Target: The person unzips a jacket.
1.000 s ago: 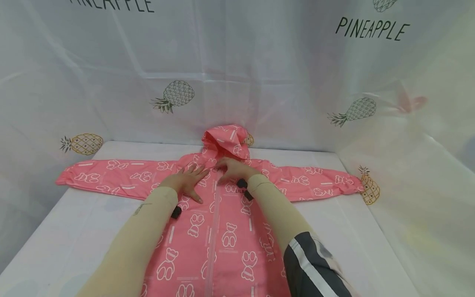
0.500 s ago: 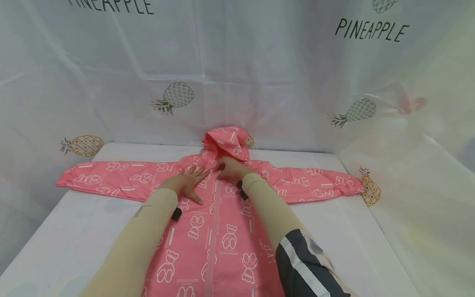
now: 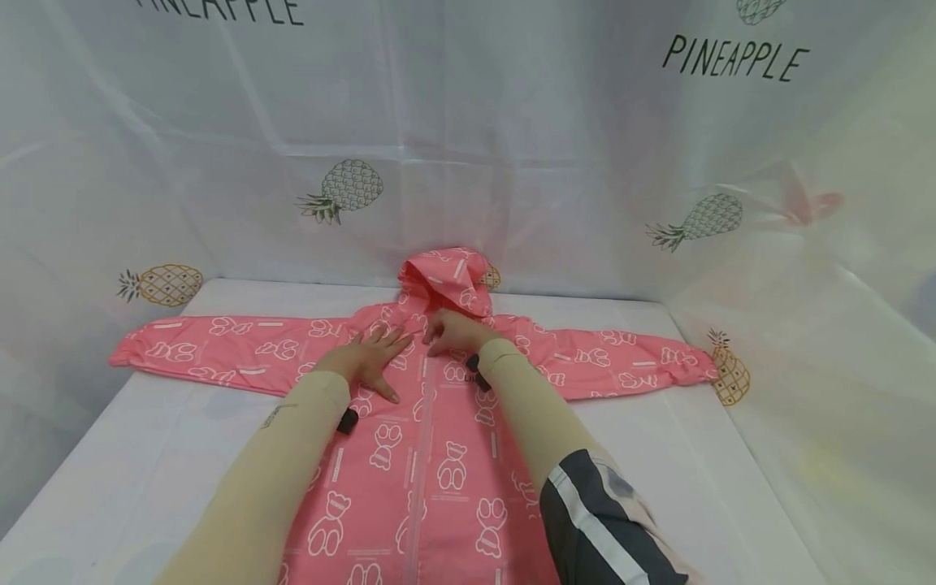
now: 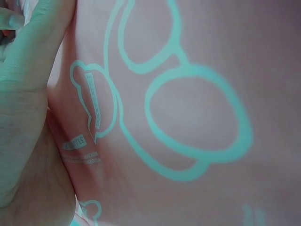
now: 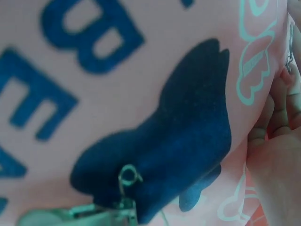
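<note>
A pink hooded jacket (image 3: pixel 380 504) with white bear outlines lies face up, sleeves spread to both sides. My left hand (image 3: pixel 363 357) rests flat with spread fingers on the upper chest, left of the front zip (image 3: pixel 420 455); part of its palm (image 4: pixel 23 108) shows against the cloth in the left wrist view. Just below the hood (image 3: pixel 446 276), my right hand (image 3: pixel 459 333) has curled fingers at the top of the zip. In the right wrist view its fingertips pinch near a small metal zipper pull (image 5: pixel 290 52), partly cut off by the frame edge.
Under the jacket is a white table (image 3: pixel 146 455). A pale curtain (image 3: pixel 512 179) printed with pineapples hangs behind it and along the sides. Blurred metal with a ring (image 5: pixel 129 174) shows low in the right wrist view, over a dark blue print.
My right hand's fingers have drawn together at the zip top, and its forearm has shifted slightly left. My left hand and the jacket have stayed in place.
</note>
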Action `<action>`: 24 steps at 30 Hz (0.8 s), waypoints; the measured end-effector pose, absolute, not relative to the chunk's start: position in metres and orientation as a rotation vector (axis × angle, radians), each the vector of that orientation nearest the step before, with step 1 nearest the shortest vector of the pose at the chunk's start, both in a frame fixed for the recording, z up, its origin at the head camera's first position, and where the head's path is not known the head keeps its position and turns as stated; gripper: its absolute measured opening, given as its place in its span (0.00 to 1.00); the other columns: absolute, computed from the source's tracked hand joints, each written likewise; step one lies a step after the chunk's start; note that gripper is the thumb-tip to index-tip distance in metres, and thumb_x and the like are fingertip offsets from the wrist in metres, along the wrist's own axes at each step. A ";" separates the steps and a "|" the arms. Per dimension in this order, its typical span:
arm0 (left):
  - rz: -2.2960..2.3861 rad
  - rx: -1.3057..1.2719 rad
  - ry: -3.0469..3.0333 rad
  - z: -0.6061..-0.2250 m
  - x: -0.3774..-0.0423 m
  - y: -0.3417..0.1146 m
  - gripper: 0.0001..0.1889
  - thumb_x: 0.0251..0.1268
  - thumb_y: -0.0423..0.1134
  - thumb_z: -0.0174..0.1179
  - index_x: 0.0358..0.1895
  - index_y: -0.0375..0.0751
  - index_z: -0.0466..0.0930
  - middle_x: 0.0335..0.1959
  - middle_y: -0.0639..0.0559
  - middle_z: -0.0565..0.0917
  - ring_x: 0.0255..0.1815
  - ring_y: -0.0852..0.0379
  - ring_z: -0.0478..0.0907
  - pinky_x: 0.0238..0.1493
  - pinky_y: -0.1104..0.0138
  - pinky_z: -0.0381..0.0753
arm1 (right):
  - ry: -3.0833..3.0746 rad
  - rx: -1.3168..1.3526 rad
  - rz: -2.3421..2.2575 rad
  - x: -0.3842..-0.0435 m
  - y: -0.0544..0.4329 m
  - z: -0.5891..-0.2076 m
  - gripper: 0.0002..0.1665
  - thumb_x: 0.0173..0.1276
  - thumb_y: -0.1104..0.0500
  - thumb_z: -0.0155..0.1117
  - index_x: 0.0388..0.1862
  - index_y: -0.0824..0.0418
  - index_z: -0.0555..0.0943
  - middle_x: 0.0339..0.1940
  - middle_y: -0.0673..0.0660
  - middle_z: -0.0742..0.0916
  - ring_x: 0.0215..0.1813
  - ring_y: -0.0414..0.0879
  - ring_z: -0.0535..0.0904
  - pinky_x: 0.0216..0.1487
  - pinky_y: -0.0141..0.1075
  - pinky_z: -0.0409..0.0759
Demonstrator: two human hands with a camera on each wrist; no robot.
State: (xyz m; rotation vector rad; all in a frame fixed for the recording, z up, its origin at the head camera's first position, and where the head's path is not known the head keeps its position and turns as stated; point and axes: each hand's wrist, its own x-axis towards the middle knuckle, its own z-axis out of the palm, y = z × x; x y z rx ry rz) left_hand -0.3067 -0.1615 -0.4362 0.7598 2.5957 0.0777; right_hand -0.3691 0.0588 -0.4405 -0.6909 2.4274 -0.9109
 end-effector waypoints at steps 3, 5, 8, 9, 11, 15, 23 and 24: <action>0.082 0.763 2.595 -0.435 -0.306 -0.162 0.61 0.49 0.66 0.68 0.79 0.42 0.42 0.79 0.37 0.41 0.77 0.33 0.36 0.69 0.37 0.38 | 2.444 -0.688 -0.891 -0.369 0.059 -0.439 0.10 0.61 0.59 0.74 0.40 0.58 0.83 0.41 0.52 0.80 0.43 0.46 0.74 0.43 0.33 0.75; 0.080 0.767 2.594 -0.435 -0.306 -0.162 0.61 0.49 0.67 0.68 0.79 0.42 0.41 0.79 0.37 0.41 0.77 0.33 0.35 0.69 0.37 0.38 | 2.458 -0.677 -0.875 -0.369 0.059 -0.439 0.10 0.60 0.59 0.74 0.39 0.58 0.83 0.41 0.52 0.79 0.43 0.46 0.74 0.44 0.33 0.75; 0.077 0.771 2.594 -0.436 -0.306 -0.162 0.62 0.49 0.67 0.68 0.79 0.42 0.41 0.79 0.37 0.40 0.77 0.33 0.35 0.69 0.37 0.38 | 2.474 -0.655 -0.860 -0.370 0.060 -0.439 0.11 0.59 0.60 0.74 0.39 0.57 0.81 0.41 0.52 0.79 0.43 0.46 0.74 0.44 0.34 0.76; 0.074 0.775 2.594 -0.436 -0.306 -0.162 0.62 0.48 0.67 0.68 0.79 0.42 0.41 0.79 0.37 0.40 0.77 0.34 0.35 0.70 0.37 0.38 | 2.474 -0.650 -0.858 -0.370 0.060 -0.440 0.11 0.58 0.60 0.75 0.38 0.57 0.81 0.42 0.52 0.79 0.44 0.46 0.74 0.44 0.34 0.76; 0.069 0.783 2.593 -0.437 -0.307 -0.162 0.62 0.49 0.67 0.68 0.79 0.42 0.41 0.79 0.37 0.40 0.77 0.34 0.35 0.70 0.37 0.38 | 2.469 -0.639 -0.861 -0.372 0.061 -0.442 0.11 0.58 0.60 0.75 0.38 0.56 0.82 0.43 0.51 0.79 0.45 0.46 0.75 0.45 0.34 0.77; 0.077 0.804 2.603 -0.436 -0.307 -0.160 0.62 0.47 0.66 0.69 0.79 0.41 0.44 0.79 0.37 0.41 0.76 0.32 0.37 0.69 0.36 0.41 | 2.475 -0.654 -0.857 -0.374 0.064 -0.446 0.07 0.58 0.59 0.75 0.33 0.56 0.84 0.47 0.51 0.77 0.47 0.46 0.74 0.44 0.33 0.77; 0.134 0.708 2.587 -0.425 -0.311 -0.144 0.65 0.39 0.61 0.77 0.80 0.50 0.43 0.80 0.47 0.39 0.75 0.27 0.36 0.64 0.30 0.47 | 2.483 -0.667 -0.873 -0.376 0.067 -0.446 0.07 0.57 0.58 0.77 0.32 0.56 0.85 0.36 0.52 0.82 0.40 0.46 0.75 0.39 0.32 0.76; 0.141 0.691 2.584 -0.424 -0.311 -0.142 0.65 0.39 0.60 0.76 0.80 0.50 0.42 0.80 0.48 0.38 0.75 0.27 0.36 0.63 0.30 0.48 | 2.475 -0.662 -0.878 -0.375 0.068 -0.446 0.07 0.57 0.58 0.76 0.32 0.56 0.85 0.35 0.52 0.82 0.39 0.46 0.76 0.39 0.32 0.76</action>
